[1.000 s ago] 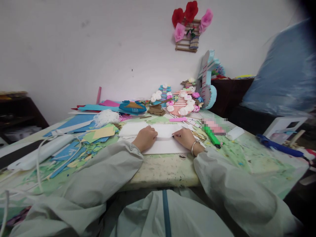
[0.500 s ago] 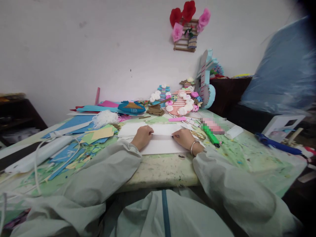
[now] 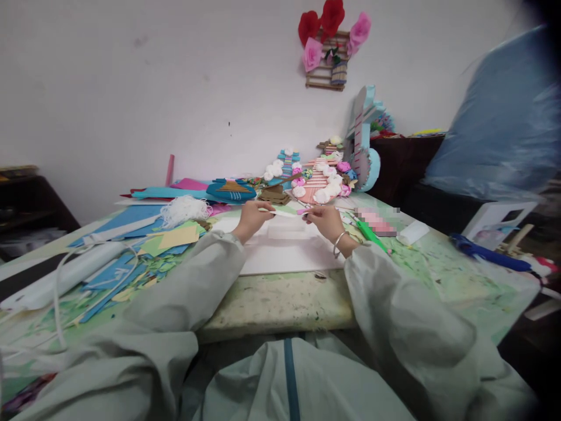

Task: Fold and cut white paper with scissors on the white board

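Note:
Between both hands stretches a thin white paper strip (image 3: 284, 214), raised above the table. My left hand (image 3: 255, 218) pinches its left end, and my right hand (image 3: 325, 221), with a silver bangle at the wrist, pinches the right end. Beneath them lies a white board (image 3: 284, 257) near the table's front edge, with a smaller white piece (image 3: 286, 232) on it. Just behind the right fingertips a pink item shows in part. Close to the right hand is a green-handled tool (image 3: 370, 234), perhaps a cutter.
Left are a ball of white string (image 3: 186, 210), paper scraps (image 3: 175, 240), blue sheets and a white cable (image 3: 56, 304). Guitar-shaped crafts with paper flowers (image 3: 318, 181) stand against the wall. Blue-handled pliers or a similar tool (image 3: 488, 252) lie at the right edge.
Both hands have risen and moved slightly away from me, lifting the white strip off the board. More of the board now shows below. The view has shifted slightly.

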`<state>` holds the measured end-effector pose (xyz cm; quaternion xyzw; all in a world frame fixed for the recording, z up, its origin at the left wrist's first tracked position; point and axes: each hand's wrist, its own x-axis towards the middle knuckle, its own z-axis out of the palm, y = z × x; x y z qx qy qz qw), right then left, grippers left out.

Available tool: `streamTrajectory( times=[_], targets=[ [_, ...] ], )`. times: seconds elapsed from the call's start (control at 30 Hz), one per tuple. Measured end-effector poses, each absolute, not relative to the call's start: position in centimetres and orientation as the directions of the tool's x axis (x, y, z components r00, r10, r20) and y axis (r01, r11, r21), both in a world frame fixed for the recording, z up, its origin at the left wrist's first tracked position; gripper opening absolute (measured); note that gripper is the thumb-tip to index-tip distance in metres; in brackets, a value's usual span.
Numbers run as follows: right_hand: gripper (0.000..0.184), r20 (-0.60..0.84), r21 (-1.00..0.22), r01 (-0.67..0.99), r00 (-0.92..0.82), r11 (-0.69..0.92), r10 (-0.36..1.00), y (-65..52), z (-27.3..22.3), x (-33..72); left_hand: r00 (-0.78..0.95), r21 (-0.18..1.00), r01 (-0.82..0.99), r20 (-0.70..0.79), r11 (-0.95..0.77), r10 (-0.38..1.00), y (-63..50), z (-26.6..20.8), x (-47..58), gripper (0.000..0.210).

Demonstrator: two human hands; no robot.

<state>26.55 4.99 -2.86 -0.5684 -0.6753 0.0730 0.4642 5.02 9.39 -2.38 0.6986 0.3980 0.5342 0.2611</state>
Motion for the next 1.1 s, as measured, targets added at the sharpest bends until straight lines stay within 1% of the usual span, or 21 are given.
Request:
streamTrajectory(
  times=[0.07,0.17,0.23,0.3,0.37,0.43,0.5,0.6,0.67,0.77,0.83,0.87,0.93,1.03,1.1],
  targets=[
    [0.025,0.602,-0.627,0.682,0.116,0.377,0.790,6.1,-2.3,26.4,0.110,0.793,0.234,0.553,-0.562,0.826,10.6,-1.6,5.3,0.014],
    [0.026,0.702,-0.552,0.714,0.118,0.431,0.703,6.8,-1.8,26.3,0.103,0.779,0.176,0.594,-0.602,0.798,11.5,-1.0,5.1,0.017],
    [0.026,0.725,-0.495,0.750,0.078,0.439,0.684,6.4,-2.0,26.5,0.134,0.776,0.151,0.598,-0.612,0.790,11.3,-1.2,4.6,0.017],
    [0.025,0.699,-0.416,0.805,-0.014,0.422,0.715,5.5,-2.6,26.9,0.207,0.781,0.186,0.562,-0.596,0.801,10.8,-2.1,4.0,0.014],
    [0.023,0.618,-0.330,0.856,-0.122,0.397,0.776,4.3,-3.4,27.4,0.285,0.777,0.272,0.498,-0.568,0.819,10.1,-3.3,3.4,0.012],
    [0.023,0.530,-0.275,0.884,-0.189,0.378,0.827,3.2,-4.1,27.8,0.329,0.750,0.368,0.448,-0.550,0.831,9.4,-4.5,2.8,0.012],
    [0.026,0.468,-0.237,0.901,-0.222,0.363,0.855,2.4,-4.6,28.0,0.374,0.685,0.452,0.435,-0.571,0.819,8.9,-5.3,2.4,0.013],
    [0.029,0.401,-0.173,0.922,-0.256,0.347,0.880,1.7,-4.8,28.0,0.454,0.513,0.553,0.475,-0.656,0.754,8.3,-5.7,2.0,0.015],
    [0.029,0.370,-0.134,0.932,-0.268,0.336,0.890,1.6,-4.8,27.8,0.493,0.413,0.574,0.514,-0.707,0.702,7.8,-5.7,1.9,0.017],
    [0.029,0.364,-0.092,0.938,-0.280,0.333,0.888,1.8,-4.9,27.6,0.544,0.298,0.574,0.558,-0.763,0.627,7.2,-5.5,2.0,0.022],
    [0.029,0.384,-0.079,0.938,-0.283,0.336,0.879,2.1,-5.0,27.6,0.546,0.231,0.608,0.573,-0.760,0.611,6.8,-5.4,2.3,0.023],
    [0.029,0.395,-0.073,0.940,-0.279,0.333,0.875,2.2,-5.1,27.5,0.538,0.212,0.629,0.575,-0.748,0.616,6.6,-5.4,2.5,0.023],
    [0.028,0.405,-0.057,0.942,-0.281,0.330,0.870,2.4,-5.2,27.4,0.538,0.213,0.633,0.570,-0.744,0.621,6.5,-5.3,2.8,0.023],
    [0.030,0.392,-0.027,0.932,-0.322,0.360,0.862,2.5,-5.3,27.1,0.614,0.240,0.550,0.532,-0.800,0.582,6.4,-5.4,3.0,0.018],
    [0.032,0.378,-0.012,0.925,-0.347,0.380,0.858,2.5,-5.4,27.0,0.660,0.223,0.523,0.505,-0.822,0.557,6.5,-5.5,3.1,0.018]
  ],
)
